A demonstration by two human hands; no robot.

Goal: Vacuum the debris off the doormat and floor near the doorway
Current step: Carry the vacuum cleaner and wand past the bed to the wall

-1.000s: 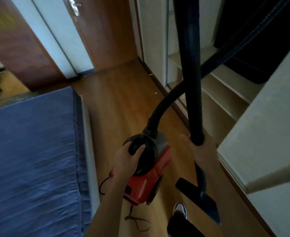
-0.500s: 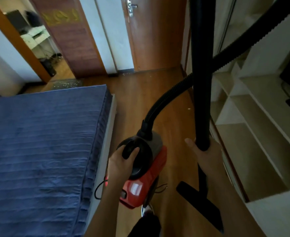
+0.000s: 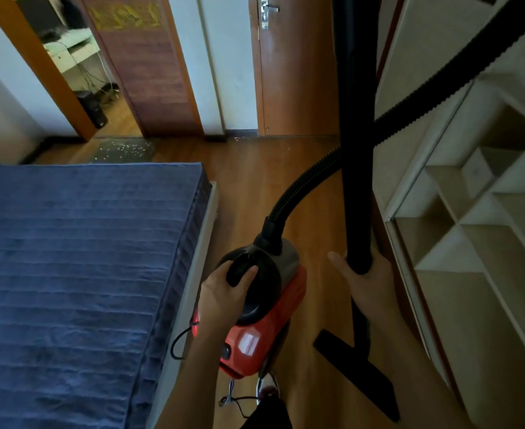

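Looking down from the head camera, I see the doormat [image 3: 124, 150] far off in the upper left of the frame. It is a dark, flat rectangle lying at the open doorway [image 3: 78, 72] and speckled with pale debris [image 3: 131, 147]. A few more light crumbs [image 3: 239, 138] dot the wooden floor [image 3: 248, 187] by the skirting, just left of the closed brown door [image 3: 295, 72].

Between me and the mat sits the bed [image 3: 84, 274], which fills the left half of the frame under a ribbed blue cover. Its far corner hides the mat's near edge. Pale open shelving [image 3: 471, 243] lines the right side, leaving a strip of glossy plank floor between the two.

My left hand [image 3: 224, 292] is curled over the rounded black handle of the vacuum cleaner [image 3: 264, 320], a glossy red and black canister carried low in the centre. A thin black cord [image 3: 177, 342] loops out beside it. The ridged black hose [image 3: 310, 181] arcs up from the canister and crosses behind the wand [image 3: 355, 150], a smooth, matte black tube that stands nearly upright. My right hand [image 3: 369, 283] is wrapped round the wand's lower end. The flat, wide nozzle [image 3: 357, 376] hangs below that hand at the lower right, well apart from the mat.
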